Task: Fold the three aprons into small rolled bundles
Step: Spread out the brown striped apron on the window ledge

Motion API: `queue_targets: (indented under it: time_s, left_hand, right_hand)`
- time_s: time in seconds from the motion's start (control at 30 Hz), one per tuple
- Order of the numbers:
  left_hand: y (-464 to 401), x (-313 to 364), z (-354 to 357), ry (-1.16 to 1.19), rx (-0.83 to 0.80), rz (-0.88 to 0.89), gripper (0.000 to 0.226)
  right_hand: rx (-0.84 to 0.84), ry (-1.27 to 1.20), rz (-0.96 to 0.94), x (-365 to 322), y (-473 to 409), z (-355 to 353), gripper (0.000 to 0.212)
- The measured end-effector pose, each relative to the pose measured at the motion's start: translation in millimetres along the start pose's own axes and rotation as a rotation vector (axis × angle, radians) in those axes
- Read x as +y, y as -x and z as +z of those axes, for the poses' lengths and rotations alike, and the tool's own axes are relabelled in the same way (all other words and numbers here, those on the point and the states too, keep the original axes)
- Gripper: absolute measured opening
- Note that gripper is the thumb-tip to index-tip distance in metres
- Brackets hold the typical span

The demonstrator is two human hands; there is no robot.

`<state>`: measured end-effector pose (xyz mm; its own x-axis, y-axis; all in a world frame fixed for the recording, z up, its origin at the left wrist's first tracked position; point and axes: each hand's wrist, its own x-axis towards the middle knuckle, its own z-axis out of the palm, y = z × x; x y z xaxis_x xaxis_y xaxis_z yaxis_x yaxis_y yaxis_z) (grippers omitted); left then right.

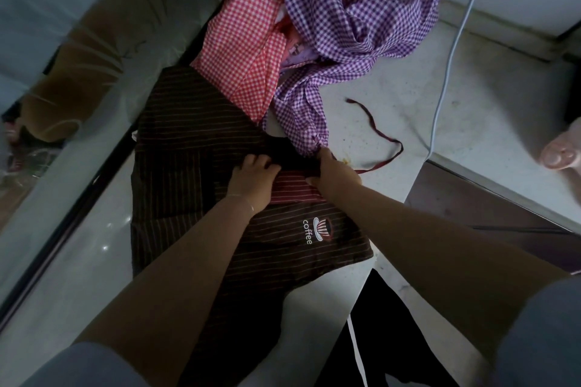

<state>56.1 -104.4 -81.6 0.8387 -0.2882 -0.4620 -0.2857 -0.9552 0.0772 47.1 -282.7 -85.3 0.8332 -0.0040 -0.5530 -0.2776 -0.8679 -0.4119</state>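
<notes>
- Folding the brown striped coffee apron (201,185) at frame centre, I press my left hand (251,181) flat and open while my right hand (334,173) grips its edge; I'd keep edges aligned.
- Red gingham apron (248,41) and purple gingham apron (361,22) lie heaped in the upper part of the frame.
- Pale stone counter (393,110) carries a white cable (452,50).

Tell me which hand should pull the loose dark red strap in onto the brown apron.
Right. The right hand is at the brown apron's edge, where the strap trails off across the counter. The left hand rests mid-apron, farther away.
</notes>
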Motion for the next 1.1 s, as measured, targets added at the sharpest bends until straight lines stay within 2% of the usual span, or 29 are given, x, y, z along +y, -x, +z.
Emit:
queue_targets:
  time_s: [0.07,0.13,0.2,0.3,0.43,0.53,0.6,0.7,0.83,0.93,1.03,1.1]
  left_hand:
    - [-7.0,7.6,-9.5,-0.091,-0.085,0.04,0.048]
    - [-13.7,12.5,-13.1,-0.125,-0.151,0.032,0.065]
    - [-17.1,18.4,-14.2,-0.198,-0.179,0.045,0.076]
    - [-21.4,22.8,-15.1,-0.212,-0.196,0.055,0.078]
    - [-17.3,27.4,-12.9,-0.169,-0.135,0.131,0.075]
    - [-8.3,31.7,-6.6,-0.18,-0.079,0.157,0.076]
    - [-3.0,30.5,-5.0,-0.214,-0.092,0.143,0.076]
    - [10.2,28.0,-9.8,-0.245,-0.048,0.214,0.072]
    - [29.7,25.2,-21.4,-0.139,0.016,0.306,0.066]
    - [37.8,30.7,-39.8,0.003,0.087,0.304,0.059]
    - [45.0,33.2,-55.6,0.117,0.16,0.208,0.07]
    - [46.7,28.2,-57.6,0.168,0.223,0.147,0.079]
  right_hand:
    - [0.005,0.033,-0.002,-3.0,0.8,1.5,0.054]
    - [0.02,0.034,0.01,-5.5,2.1,2.8,0.049]
    - [0.043,0.043,0.005,-6.4,5.5,5.1,0.047]
    - [0.09,0.132,-0.059,-0.2,8.8,6.4,0.05]
    - [0.107,0.44,-0.2,6.5,3.8,1.0,0.061]
    - [0.064,0.493,-0.242,9.3,5.0,-2.8,0.066]
    - [0.066,0.512,-0.342,13.0,9.3,-2.0,0.062]
    - [0.034,0.406,-0.491,21.4,23.9,-10.8,0.05]
    - [-0.043,0.142,-0.521,24.3,45.2,-37.6,0.039]
    - [0.091,0.096,-0.584,24.9,53.7,-53.4,0.041]
    - [0.398,-0.05,-0.51,29.2,59.8,-63.5,0.075]
    - [0.518,-0.15,-0.432,32.4,62.1,-69.3,0.083]
